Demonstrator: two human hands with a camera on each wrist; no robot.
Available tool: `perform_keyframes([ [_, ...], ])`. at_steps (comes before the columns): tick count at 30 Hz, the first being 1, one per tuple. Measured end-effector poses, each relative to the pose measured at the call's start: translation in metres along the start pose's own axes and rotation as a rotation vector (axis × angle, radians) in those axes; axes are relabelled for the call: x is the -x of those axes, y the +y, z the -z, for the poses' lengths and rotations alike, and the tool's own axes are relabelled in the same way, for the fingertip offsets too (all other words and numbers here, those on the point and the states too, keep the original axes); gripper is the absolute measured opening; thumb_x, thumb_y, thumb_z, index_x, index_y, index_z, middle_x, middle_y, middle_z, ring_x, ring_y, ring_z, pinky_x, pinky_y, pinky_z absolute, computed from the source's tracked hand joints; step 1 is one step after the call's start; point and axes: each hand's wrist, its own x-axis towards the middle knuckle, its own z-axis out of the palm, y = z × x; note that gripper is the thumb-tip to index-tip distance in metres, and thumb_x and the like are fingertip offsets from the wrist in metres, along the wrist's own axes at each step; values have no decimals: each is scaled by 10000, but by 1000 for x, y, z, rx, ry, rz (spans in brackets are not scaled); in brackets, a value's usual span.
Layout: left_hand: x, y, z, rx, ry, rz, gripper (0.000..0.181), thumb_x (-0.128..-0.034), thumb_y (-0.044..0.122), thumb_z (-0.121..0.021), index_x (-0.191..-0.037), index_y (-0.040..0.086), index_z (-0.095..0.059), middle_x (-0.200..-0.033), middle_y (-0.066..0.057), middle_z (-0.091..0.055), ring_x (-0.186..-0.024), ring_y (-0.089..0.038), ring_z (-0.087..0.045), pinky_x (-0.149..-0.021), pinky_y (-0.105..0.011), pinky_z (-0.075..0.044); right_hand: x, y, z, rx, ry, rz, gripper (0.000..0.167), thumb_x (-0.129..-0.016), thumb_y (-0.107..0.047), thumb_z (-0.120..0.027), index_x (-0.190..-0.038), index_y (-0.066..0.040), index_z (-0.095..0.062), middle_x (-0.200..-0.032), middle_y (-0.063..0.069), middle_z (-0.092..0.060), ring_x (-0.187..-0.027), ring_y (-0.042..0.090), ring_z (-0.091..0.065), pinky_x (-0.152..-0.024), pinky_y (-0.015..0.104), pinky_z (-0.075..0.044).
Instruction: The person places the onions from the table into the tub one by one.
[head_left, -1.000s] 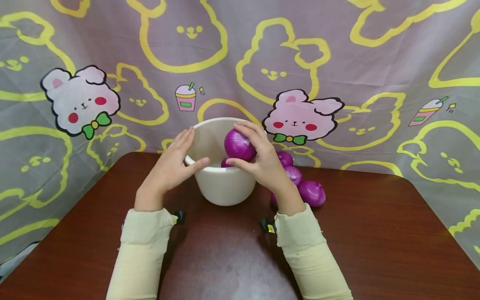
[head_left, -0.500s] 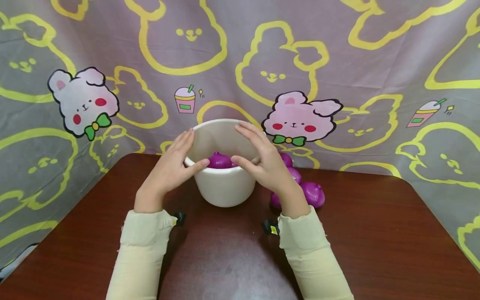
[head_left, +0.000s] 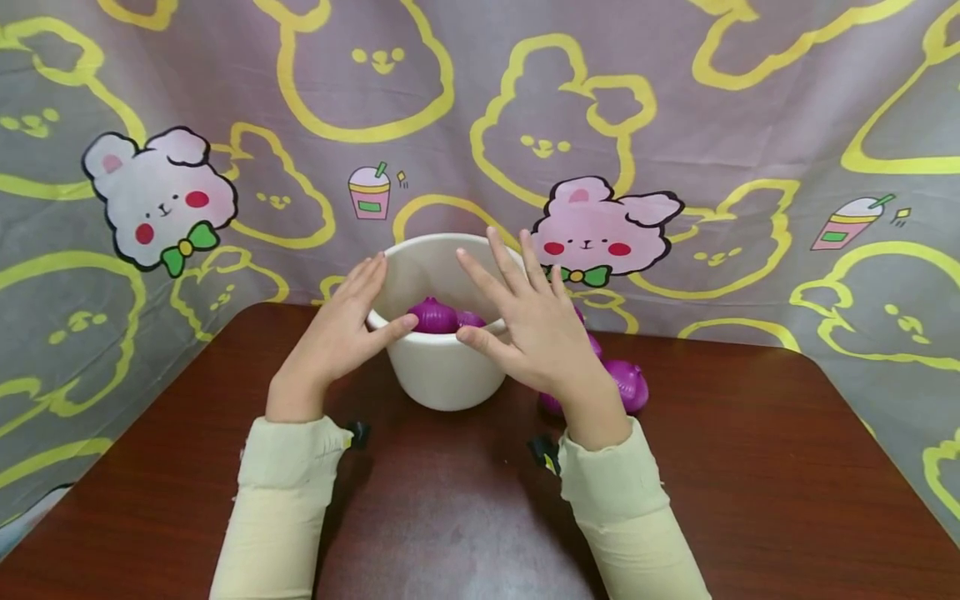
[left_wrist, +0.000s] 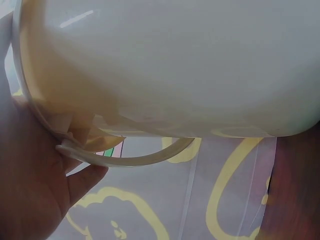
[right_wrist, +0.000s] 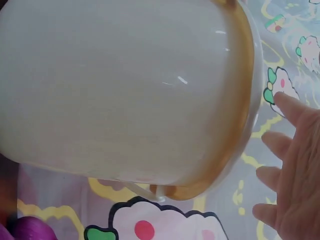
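Note:
A white bucket (head_left: 447, 375) stands upright on the table with purple onions (head_left: 433, 317) inside. My left hand (head_left: 330, 342) holds its left rim, thumb over the near edge. In the left wrist view the left hand (left_wrist: 37, 175) is at the rim of the bucket (left_wrist: 175, 65), beside its curved handle (left_wrist: 140, 161). My right hand (head_left: 547, 342), fingers spread, is at the bucket's right side and grips nothing. The right wrist view shows a gap between the right hand's fingers (right_wrist: 300, 165) and the bucket (right_wrist: 125, 100).
More purple onions (head_left: 628, 385) lie on the brown table (head_left: 750, 450) to the right of the bucket, partly hidden by the right hand. One onion (right_wrist: 35, 231) shows low in the right wrist view. A patterned cloth (head_left: 420, 108) hangs behind the table.
The onion that my right hand held is now released into the bucket. The right hand has spread its fingers and shifted slightly right. My left hand has stayed at the rim.

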Motion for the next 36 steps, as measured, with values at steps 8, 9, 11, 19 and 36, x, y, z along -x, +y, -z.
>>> perform_keyframes([
  [8,4,-1,3,6,-12,-11,1012,-903,730,-467,-1593,71,-129,-1679,-85,-108,-1561,-324,-67,-1239,-586,-133,7,-7,8,61,68,-48,877,-830,-884,-124,-1582,-433,-100,-1679,-81,107,-1540,233,203,-1161,744,-87],
  [9,4,-1,3,5,-13,-10,1012,-903,732,-462,-1594,74,-126,-1680,-83,-106,-1561,-324,-67,-1239,-586,-133,7,-6,10,60,79,-57,874,-832,-883,-142,-1581,-437,-99,-1679,-82,107,-1542,238,197,-1160,746,-81],
  [11,3,-1,3,4,-14,-10,1009,-904,728,-466,-1595,76,-125,-1681,-80,-104,-1562,-321,-64,-1242,-577,-130,9,-1,13,60,99,-76,879,-827,-888,-158,-1581,-439,-104,-1681,-81,98,-1546,246,183,-1158,749,-81],
  [19,4,-3,3,-3,-9,-10,975,-916,672,-511,-1593,73,-145,-1680,-75,-116,-1564,-304,-67,-1255,-544,-117,19,18,20,123,88,-95,845,-878,-796,-396,-1584,-428,-113,-1690,-50,84,-1551,274,162,-1140,763,-125],
  [36,5,-1,3,9,-18,3,988,-909,698,-492,-1598,91,-126,-1683,-62,-99,-1566,-295,-53,-1255,-550,-110,46,54,33,214,-21,-179,904,-885,-652,-588,-1589,-420,-71,-1679,-57,134,-1553,277,154,-1147,762,-77],
])
